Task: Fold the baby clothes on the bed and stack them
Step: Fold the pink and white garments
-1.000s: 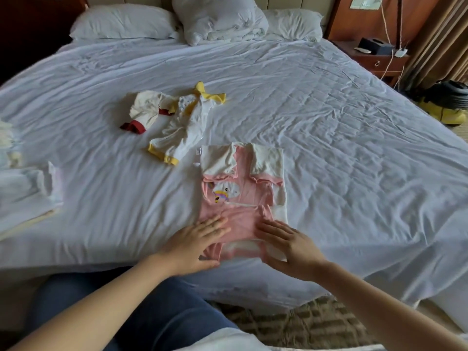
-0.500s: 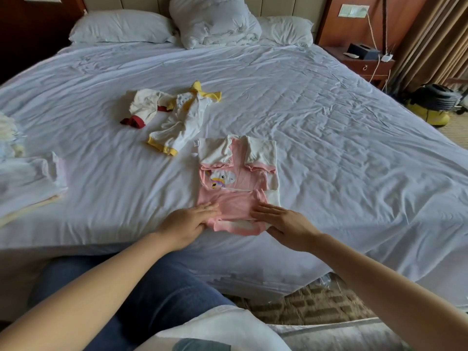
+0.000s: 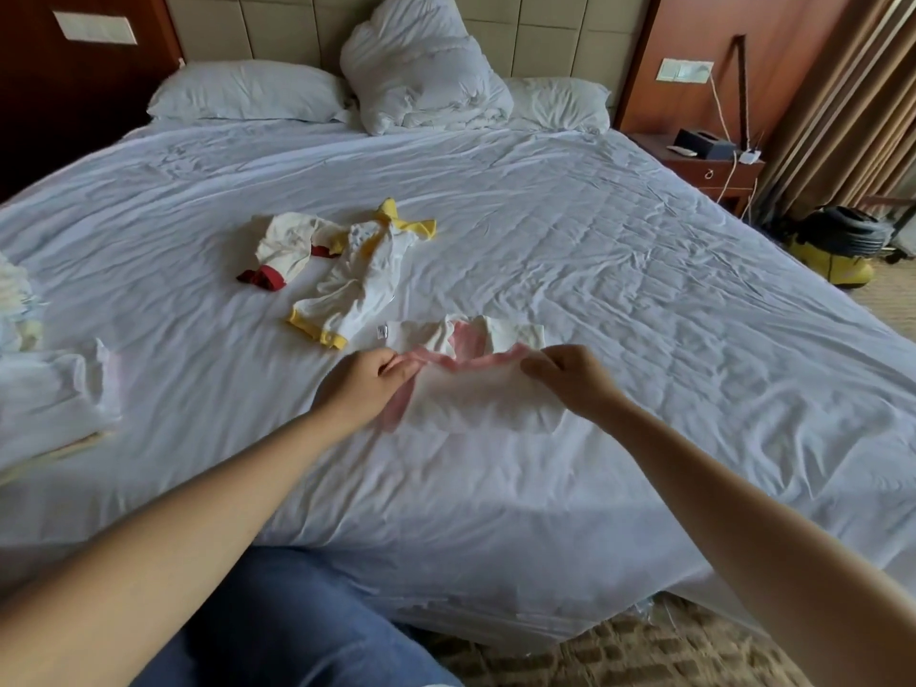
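Romper [image 3: 476, 404] first: it lies near the front edge of the bed [image 3: 644, 300], and you have its lower half turned up toward the collar. Your left hand [image 3: 364, 389] pinches the left corner of the turned-up edge and your right hand [image 3: 575, 384] pinches the right corner; both are grasping cloth, neither lies flat. To finish this fold well, I would bring both corners down level with each other, just short of the neckline, so the pink hem lands square and not skewed. The left side looks bunched, with a pink strip showing along it, so draw that corner outward a touch before you set it down. Then let go and smooth from the middle out to the sides, pressing the crease at the near edge. The cloth looks thin and soft and will likely hold a crease only loosely, so go gently or the side folds may slip open. What faces you now is a pale white panel edged along the top with a pink band. White collar flaps with a pink centre show beyond it, and a small label sticks out at the far left. Farther up the bed, unfolded, lie a yellow-trimmed suit [image 3: 367, 280] and a red-cuffed piece [image 3: 282, 247], touching each other. A folded pile [image 3: 49, 404] sits at the left edge.
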A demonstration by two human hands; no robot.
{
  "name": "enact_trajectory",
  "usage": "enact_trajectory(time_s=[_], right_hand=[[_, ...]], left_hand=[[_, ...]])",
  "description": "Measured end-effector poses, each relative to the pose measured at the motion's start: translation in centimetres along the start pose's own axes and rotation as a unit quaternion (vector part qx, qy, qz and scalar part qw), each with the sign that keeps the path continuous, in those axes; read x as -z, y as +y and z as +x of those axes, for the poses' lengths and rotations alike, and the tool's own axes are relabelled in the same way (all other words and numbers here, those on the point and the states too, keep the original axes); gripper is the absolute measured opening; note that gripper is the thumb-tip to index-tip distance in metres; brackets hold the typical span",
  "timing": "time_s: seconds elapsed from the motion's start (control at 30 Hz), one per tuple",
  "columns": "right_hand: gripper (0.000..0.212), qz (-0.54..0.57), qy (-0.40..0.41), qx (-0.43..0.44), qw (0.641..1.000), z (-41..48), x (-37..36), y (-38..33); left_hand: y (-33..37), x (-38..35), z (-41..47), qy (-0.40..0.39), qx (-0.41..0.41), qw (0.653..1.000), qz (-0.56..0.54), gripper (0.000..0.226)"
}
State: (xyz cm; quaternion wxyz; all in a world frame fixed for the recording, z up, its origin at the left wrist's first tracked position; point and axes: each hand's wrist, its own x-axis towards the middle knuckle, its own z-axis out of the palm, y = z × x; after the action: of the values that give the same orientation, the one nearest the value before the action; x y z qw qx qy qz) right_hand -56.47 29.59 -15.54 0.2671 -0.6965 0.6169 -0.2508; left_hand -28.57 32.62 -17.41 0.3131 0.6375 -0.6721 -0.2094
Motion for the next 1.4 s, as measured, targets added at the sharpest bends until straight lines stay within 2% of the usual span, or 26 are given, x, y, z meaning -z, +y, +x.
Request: enact_trajectory(time_s=[0.1,0.23,0.37,0.53,0.67,0.77,0.93,1.07,1.13,1.2,1.3,1.4], right_hand=[[0.039,0.029,0.074,-0.036,0.996,3.6,-0.1,-0.9],[0.035,0.05,0.133,-0.099,0.985,7.9,-1.2,-1.6],[0.035,0.052,0.144,-0.136,0.979,11.7,-2.6,-0.8],[0.031,-0.035,0.152,-0.143,0.977,15.3,-5.0,1.7],[0.033,-0.143,0.171,-0.104,0.969,16.3,-6.9,4.2],[0.031,-0.207,0.171,-0.065,0.961,16.1,-7.7,5.2],[0.028,-0.191,0.181,-0.042,0.964,16.4,-8.3,6.2],[0.034,-0.143,0.217,0.011,0.966,15.5,-7.5,5.1],[0.04,-0.096,0.188,0.074,0.975,14.3,-7.4,4.3],[0.049,-0.061,0.104,0.095,0.988,13.0,-7.9,3.5],[0.068,-0.131,-0.011,0.078,0.988,11.6,-9.1,4.3],[0.077,-0.197,-0.037,0.094,0.975,11.2,-9.2,5.9]], left_hand=[[0.4,0.5,3.7,0.04,0.024,0.999,-0.022,0.05],[0.6,-0.3,8.1,0.082,0.073,0.994,-0.018,0.049],[-0.6,-2.3,12.3,0.092,0.11,0.99,-0.008,0.037],[-1.7,-5.0,15.9,0.067,0.121,0.988,0.061,0.032],[-4.3,-7.4,17.1,0.055,0.055,0.98,0.182,0.026],[-5.8,-8.8,17.0,0.046,0.006,0.977,0.21,0.026],[-6.4,-9.3,17.1,0.069,-0.017,0.979,0.189,0.026],[-4.9,-8.1,17.0,0.142,-0.114,0.969,0.167,0.028],[-3.3,-8.2,15.7,0.133,-0.152,0.972,0.123,0.031],[-2.2,-9.5,13.9,0.078,-0.15,0.978,0.12,0.042],[-3.4,-11.4,11.8,0.003,-0.116,0.965,0.234,0.062],[-5.8,-11.3,10.7,-0.031,-0.123,0.948,0.291,0.077]])
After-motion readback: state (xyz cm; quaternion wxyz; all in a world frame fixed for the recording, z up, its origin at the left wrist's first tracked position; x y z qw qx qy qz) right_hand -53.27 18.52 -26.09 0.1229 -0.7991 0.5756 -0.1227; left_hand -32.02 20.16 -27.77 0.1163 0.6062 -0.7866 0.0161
